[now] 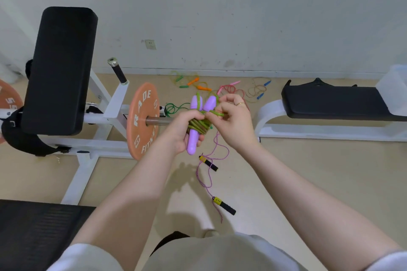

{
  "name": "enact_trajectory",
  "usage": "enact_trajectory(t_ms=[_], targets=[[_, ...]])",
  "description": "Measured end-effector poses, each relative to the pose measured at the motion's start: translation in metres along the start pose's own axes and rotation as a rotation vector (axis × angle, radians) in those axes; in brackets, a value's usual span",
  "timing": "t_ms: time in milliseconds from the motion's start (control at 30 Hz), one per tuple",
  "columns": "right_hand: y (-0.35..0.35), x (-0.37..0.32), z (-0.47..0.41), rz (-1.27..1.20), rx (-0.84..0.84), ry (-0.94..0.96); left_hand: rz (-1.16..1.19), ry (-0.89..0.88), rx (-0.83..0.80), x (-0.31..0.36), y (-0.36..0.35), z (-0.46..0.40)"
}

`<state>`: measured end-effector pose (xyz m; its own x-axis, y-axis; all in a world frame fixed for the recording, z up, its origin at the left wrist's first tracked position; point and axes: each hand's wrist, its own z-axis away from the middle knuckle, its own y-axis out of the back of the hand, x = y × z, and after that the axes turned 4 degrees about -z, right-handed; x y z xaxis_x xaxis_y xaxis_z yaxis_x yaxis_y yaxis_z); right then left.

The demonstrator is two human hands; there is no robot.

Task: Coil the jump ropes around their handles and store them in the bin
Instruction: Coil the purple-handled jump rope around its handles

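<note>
My left hand (pixel 184 132) grips a pair of purple handles (pixel 193 138) with a green rope (pixel 199 126) coiled round their middle. My right hand (pixel 233 121) pinches a loop of that green rope at the top of the bundle, beside the handles' upper ends (pixel 209 102). On the floor below lies a purple rope (pixel 211 174) with yellow-and-black handles (pixel 224 205). Several more ropes, with orange (pixel 203 88), green (pixel 179 79), pink (pixel 234 83) and blue handles (pixel 261 95), lie tangled near the wall. A translucent bin (pixel 394 88) stands on the bench at the right edge.
A black padded bench (pixel 330 103) on a white frame stands at right. At left is a weight bench with a black pad (pixel 61 68), and an orange plate (pixel 143 121) on a bar. A dark mat (pixel 33 231) lies at lower left.
</note>
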<state>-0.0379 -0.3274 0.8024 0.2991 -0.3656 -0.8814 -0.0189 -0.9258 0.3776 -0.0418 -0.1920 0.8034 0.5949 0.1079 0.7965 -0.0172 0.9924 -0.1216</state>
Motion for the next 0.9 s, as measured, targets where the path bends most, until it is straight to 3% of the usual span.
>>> enact_trajectory(t_ms=[167,300,400,567,733,900], targets=[[0.029,0.014,0.018,0.063,-0.021,0.029,0.048,0.17,-0.135,-0.003,-0.03,0.002],[0.046,0.024,0.048,0.362,0.01,0.024,0.174,0.252,-0.163,0.0,-0.062,-0.002],[0.052,0.026,0.069,0.513,-0.005,-0.029,0.101,0.266,-0.127,-0.012,-0.076,-0.004],[0.061,0.03,0.087,0.478,0.023,-0.189,-0.088,0.152,-0.248,-0.042,-0.092,-0.008],[0.072,0.037,0.123,0.248,0.187,-0.198,-0.028,0.175,-0.362,-0.067,-0.122,0.002],[0.122,0.065,0.146,0.264,0.143,-0.305,0.022,0.17,-0.402,-0.068,-0.193,0.007]])
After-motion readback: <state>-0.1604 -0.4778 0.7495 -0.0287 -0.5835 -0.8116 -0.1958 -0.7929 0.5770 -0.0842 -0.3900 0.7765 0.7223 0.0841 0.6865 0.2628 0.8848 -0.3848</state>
